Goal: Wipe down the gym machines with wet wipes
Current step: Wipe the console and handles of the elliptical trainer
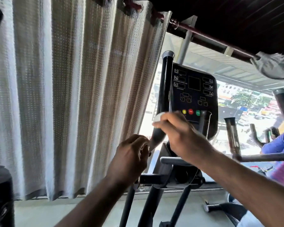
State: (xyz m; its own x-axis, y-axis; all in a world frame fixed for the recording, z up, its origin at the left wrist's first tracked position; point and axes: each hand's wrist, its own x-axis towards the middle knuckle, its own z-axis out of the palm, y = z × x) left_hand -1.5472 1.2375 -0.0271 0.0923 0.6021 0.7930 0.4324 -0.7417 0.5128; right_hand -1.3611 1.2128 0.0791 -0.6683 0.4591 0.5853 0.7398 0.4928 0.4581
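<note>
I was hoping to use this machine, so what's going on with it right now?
A person is wiping it down. Their right hand holds a white wipe against the black upright handlebar, just left of the console. Their left hand is curled beside the bar lower down; whether it actually grips the bar is unclear.
</note>
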